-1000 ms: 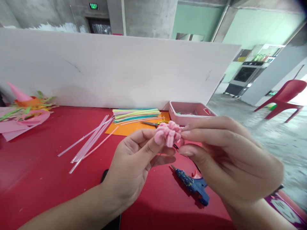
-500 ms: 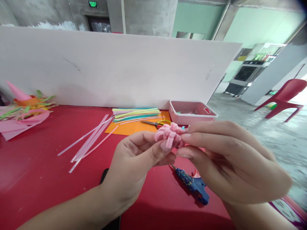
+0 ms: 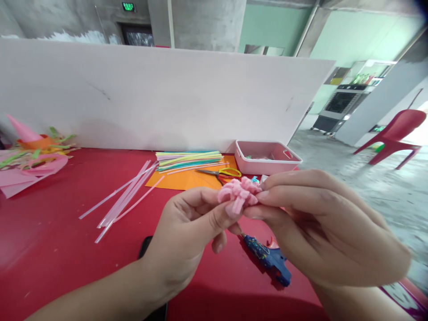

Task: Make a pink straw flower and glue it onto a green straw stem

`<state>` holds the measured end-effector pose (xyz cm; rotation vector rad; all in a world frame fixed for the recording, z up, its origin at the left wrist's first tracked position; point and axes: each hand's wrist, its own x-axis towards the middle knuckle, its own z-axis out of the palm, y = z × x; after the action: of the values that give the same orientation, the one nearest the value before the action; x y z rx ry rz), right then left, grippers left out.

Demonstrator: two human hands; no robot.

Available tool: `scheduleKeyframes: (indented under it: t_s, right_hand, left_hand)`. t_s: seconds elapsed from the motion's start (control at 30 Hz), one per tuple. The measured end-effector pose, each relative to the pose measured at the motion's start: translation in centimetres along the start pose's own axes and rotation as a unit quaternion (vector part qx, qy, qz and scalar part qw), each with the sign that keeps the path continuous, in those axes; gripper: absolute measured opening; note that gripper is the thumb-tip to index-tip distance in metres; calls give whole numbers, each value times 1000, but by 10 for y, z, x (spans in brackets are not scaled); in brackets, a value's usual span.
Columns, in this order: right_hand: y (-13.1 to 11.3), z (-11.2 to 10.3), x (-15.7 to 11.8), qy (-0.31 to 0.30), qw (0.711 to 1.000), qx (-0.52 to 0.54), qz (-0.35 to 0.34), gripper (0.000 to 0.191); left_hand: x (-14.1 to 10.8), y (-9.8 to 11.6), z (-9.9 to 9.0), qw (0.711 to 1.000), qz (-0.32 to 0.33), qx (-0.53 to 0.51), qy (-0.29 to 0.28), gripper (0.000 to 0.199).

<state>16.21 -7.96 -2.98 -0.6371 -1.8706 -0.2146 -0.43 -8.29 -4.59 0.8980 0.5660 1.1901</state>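
a: where does the fuzzy pink piece (image 3: 236,191) lie?
b: between the hands; at two o'clock from the left hand (image 3: 189,229), about ten o'clock from the right hand (image 3: 324,227); neither is nearer, both touching it.
a: grip and axis?
b: each hand pinches it; no clear long axis; one stub points toward seven; the glue gun (image 3: 267,257) lies at five.

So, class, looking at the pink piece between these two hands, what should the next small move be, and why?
Perhaps the right hand should gently spread the pink piece while the left hand steadies it: both hands grip it, and its curled strands look bunched together.
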Motion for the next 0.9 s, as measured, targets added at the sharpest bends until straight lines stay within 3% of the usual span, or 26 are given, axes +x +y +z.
scheduleKeyframes:
  t_s: [0.27, 0.6, 0.9]
  right_hand:
    - [4, -2, 6, -24, 998, 61, -13, 13]
    - [1, -5, 7, -12, 999, 41, 2, 12]
    - [3, -3, 7, -15, 998, 59, -3, 15]
  left_hand:
    - [3, -1, -1, 1000, 11, -18, -17, 14]
    - [4, -5, -6, 998, 23, 10, -55, 8]
    - [5, -3, -3, 1000, 24, 10, -4, 9]
